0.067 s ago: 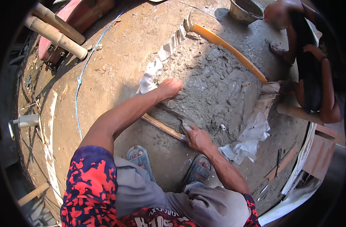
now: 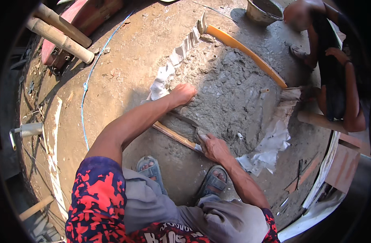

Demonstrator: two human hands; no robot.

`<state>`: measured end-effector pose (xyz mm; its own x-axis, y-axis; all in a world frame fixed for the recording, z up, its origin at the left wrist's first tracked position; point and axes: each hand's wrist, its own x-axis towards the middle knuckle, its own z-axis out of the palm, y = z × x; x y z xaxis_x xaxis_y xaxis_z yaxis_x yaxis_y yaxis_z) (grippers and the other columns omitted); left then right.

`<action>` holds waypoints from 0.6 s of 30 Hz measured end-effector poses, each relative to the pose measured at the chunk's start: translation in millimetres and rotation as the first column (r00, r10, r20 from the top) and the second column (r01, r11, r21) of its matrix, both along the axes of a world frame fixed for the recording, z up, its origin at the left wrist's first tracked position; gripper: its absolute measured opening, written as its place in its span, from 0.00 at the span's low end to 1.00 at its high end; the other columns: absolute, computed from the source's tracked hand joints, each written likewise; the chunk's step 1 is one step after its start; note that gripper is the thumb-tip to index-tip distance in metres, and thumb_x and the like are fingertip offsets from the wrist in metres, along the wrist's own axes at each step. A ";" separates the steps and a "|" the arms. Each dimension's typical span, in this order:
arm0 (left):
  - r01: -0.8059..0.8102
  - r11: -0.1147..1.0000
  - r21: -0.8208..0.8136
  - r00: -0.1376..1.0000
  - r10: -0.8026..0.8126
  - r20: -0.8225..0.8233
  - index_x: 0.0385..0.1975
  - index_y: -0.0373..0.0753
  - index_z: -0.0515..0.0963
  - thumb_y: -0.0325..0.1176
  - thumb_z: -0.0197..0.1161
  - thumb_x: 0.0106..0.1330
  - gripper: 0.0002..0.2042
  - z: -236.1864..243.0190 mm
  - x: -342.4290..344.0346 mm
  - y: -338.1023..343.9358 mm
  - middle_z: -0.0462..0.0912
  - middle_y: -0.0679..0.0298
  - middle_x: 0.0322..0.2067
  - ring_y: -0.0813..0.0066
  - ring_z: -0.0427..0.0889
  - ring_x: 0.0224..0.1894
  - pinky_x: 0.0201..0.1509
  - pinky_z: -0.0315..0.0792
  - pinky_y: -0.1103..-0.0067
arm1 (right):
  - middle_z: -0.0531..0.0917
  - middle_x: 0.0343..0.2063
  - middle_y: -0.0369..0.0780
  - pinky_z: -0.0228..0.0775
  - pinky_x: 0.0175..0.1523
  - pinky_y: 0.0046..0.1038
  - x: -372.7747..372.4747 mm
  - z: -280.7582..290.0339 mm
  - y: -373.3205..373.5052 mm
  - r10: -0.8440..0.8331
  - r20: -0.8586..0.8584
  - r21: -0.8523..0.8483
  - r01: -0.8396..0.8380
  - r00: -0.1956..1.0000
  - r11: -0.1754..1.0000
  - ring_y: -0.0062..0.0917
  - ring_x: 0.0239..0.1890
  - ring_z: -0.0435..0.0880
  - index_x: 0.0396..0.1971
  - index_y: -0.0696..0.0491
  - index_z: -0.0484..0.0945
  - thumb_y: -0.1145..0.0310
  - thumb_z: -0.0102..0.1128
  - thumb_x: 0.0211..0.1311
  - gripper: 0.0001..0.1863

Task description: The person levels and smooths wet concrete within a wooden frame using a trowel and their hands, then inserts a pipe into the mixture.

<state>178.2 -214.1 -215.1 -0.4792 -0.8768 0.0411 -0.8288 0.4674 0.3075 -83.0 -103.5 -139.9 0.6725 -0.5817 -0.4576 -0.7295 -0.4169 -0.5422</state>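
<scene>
My right hand [image 2: 214,146] is wrapped round the handle of a trowel [image 2: 183,118], whose dark blade lies low at the near-left edge of the wet grey mortar [image 2: 230,93]. My left hand [image 2: 184,93] is closed on or in the mortar near its left side; what is in its fingers is hidden. The mortar is framed by an orange board [image 2: 246,54] at the back, a wooden strip [image 2: 173,135] at the near side, crumpled whitish sheeting [image 2: 268,148] on the right and more on the left [image 2: 179,52]. Short pale tubes [image 2: 240,136] stick out of it.
Another person [image 2: 335,81] crouches at the upper right, beside a bucket [image 2: 263,18]. Bamboo poles [image 2: 57,40] and a red object [image 2: 72,14] are at the upper left, with a blue rope [image 2: 85,103] on the dirty floor [image 2: 112,81]. Red-brown boards [image 2: 341,166] lie at right.
</scene>
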 end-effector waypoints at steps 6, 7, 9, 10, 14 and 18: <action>-0.022 0.996 0.088 1.000 0.022 0.005 0.24 0.37 0.76 0.35 0.64 0.54 0.08 4.2 0.9 2.3 0.80 0.53 0.27 0.52 0.81 0.35 0.41 0.74 0.63 | 0.76 0.43 0.51 0.75 0.43 0.48 -19.4 -9.4 9.3 0.001 0.026 -0.007 -0.001 1.000 1.000 0.50 0.38 0.81 0.63 0.47 0.64 0.65 0.52 0.63 0.27; -0.020 0.994 0.110 0.999 0.017 0.032 0.24 0.37 0.76 0.34 0.64 0.54 0.08 3.0 -0.7 7.6 0.80 0.53 0.27 0.52 0.81 0.35 0.41 0.74 0.63 | 0.76 0.44 0.51 0.75 0.43 0.48 -24.0 -3.9 12.6 -0.014 0.043 0.000 0.014 0.999 1.000 0.50 0.39 0.81 0.63 0.47 0.64 0.65 0.52 0.63 0.27; -0.036 0.992 0.118 0.999 0.034 0.019 0.24 0.37 0.75 0.34 0.63 0.54 0.08 1.3 -0.6 9.5 0.79 0.52 0.27 0.52 0.81 0.35 0.40 0.74 0.63 | 0.76 0.44 0.51 0.75 0.44 0.47 -32.7 4.7 15.1 0.005 -0.034 0.041 -0.004 0.999 0.999 0.50 0.39 0.81 0.63 0.47 0.65 0.66 0.53 0.62 0.28; -0.036 0.994 0.105 0.999 0.036 0.008 0.25 0.36 0.75 0.34 0.63 0.54 0.08 3.3 -2.2 3.1 0.79 0.52 0.27 0.52 0.81 0.35 0.40 0.74 0.62 | 0.76 0.45 0.50 0.75 0.44 0.47 -39.0 9.0 11.7 0.008 -0.075 0.045 -0.005 0.997 0.999 0.50 0.40 0.81 0.63 0.47 0.65 0.66 0.53 0.62 0.28; 0.010 1.000 0.028 0.997 -0.007 -0.082 0.25 0.36 0.74 0.34 0.62 0.55 0.08 -0.8 -0.7 5.2 0.78 0.52 0.26 0.51 0.80 0.34 0.38 0.74 0.62 | 0.76 0.45 0.49 0.76 0.43 0.46 -72.1 8.0 18.7 -0.031 -0.045 -0.009 0.031 0.998 0.999 0.49 0.41 0.81 0.63 0.47 0.66 0.67 0.54 0.61 0.28; -0.027 0.994 0.107 0.998 0.032 -0.047 0.26 0.36 0.75 0.32 0.61 0.55 0.06 11.3 -1.9 3.3 0.79 0.52 0.27 0.51 0.81 0.35 0.40 0.74 0.62 | 0.77 0.43 0.48 0.75 0.42 0.46 -105.2 19.6 22.1 -0.045 -0.142 0.000 0.045 0.989 0.999 0.48 0.40 0.81 0.62 0.47 0.66 0.67 0.54 0.60 0.27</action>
